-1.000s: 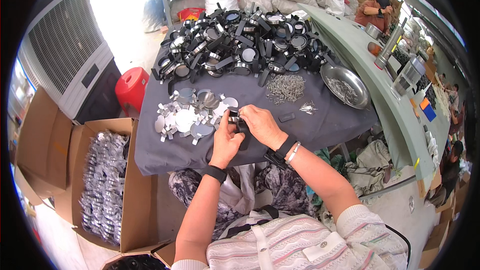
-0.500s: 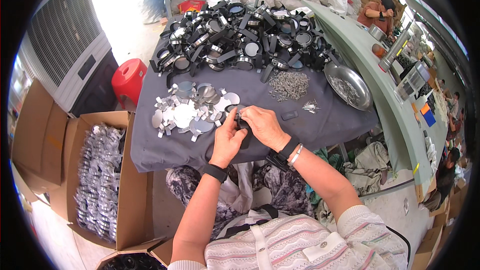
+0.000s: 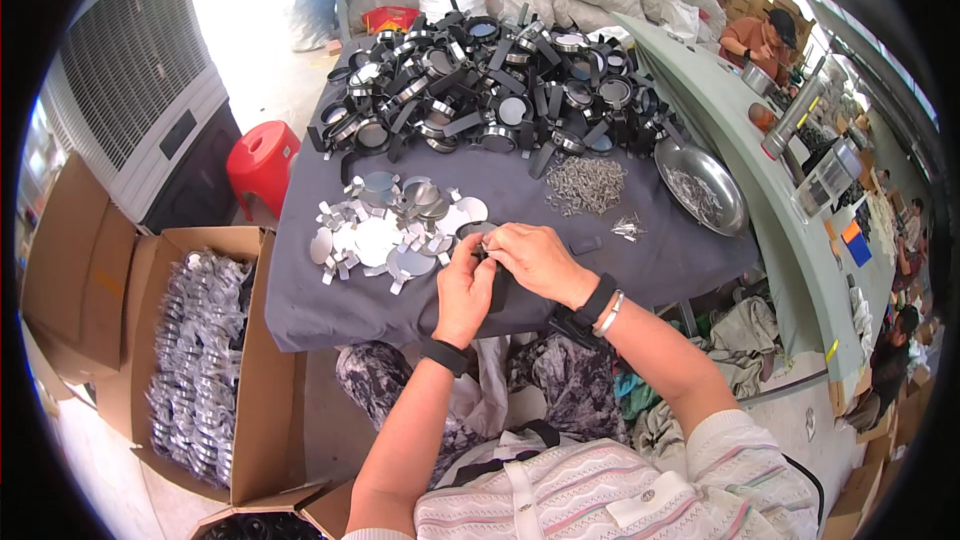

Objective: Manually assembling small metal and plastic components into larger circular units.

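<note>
Over the front of the cloth-covered table, my left hand [image 3: 466, 290] is closed round a black-handled round part [image 3: 476, 230], mostly covered by my fingers. My right hand [image 3: 535, 258] meets it there, fingertips pinched against the part; whether a small pin is between them is too small to tell. Just left of my hands lies a pile of shiny metal discs with tabs [image 3: 378, 237]. A heap of small metal pins [image 3: 588, 186] lies beyond my right hand, with a few loose pins [image 3: 628, 228] beside it. A flat black piece [image 3: 586, 245] rests near my right wrist.
Many black-handled round metal parts [image 3: 480, 90] are heaped at the table's back. An oval metal dish [image 3: 702, 187] holds pins at the right. A cardboard box [image 3: 270, 370] with wrapped parts stands left, near a red stool [image 3: 262, 162]. A co-worker [image 3: 758, 40] sits far right.
My right hand's fingertips have shifted slightly over the part, and both hands stay together. The whole view has moved a little.
</note>
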Demonstrator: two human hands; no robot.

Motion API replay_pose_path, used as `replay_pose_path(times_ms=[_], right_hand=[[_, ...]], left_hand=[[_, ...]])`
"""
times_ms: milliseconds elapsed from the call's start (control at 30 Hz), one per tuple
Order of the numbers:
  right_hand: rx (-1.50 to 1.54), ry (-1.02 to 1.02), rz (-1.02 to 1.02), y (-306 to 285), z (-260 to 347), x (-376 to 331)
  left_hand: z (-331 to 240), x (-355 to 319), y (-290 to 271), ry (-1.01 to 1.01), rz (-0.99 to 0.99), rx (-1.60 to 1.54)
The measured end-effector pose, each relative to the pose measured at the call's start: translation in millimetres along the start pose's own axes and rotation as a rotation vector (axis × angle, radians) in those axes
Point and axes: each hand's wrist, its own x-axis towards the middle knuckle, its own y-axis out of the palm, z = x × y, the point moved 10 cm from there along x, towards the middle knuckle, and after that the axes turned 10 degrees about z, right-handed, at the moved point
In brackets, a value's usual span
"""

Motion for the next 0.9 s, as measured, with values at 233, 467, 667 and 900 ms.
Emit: replay_pose_path(times_ms=[233, 467, 667, 900], right_hand=[[0.275, 0.348, 0.195, 8.9, -71.0, 39.6], [0.043, 0.438, 0.399, 40.8, -123.0, 78.2], [0.104, 0.606, 0.395, -17.3, -136.3, 31.8], [0.060, 0.585, 0.364, -32.3, -112.9, -45.8]], left_hand=[[-9.7, -1.8, -7.6, -0.050, -0.092, 0.108], [-5.8, -3.5, -6.3, -0.074, -0.089, 0.077], [-6.4, -1.8, -12.6, -0.069, -0.101, 0.062], [4.4, 0.8, -12.4, -0.091, -0.096, 0.027]])
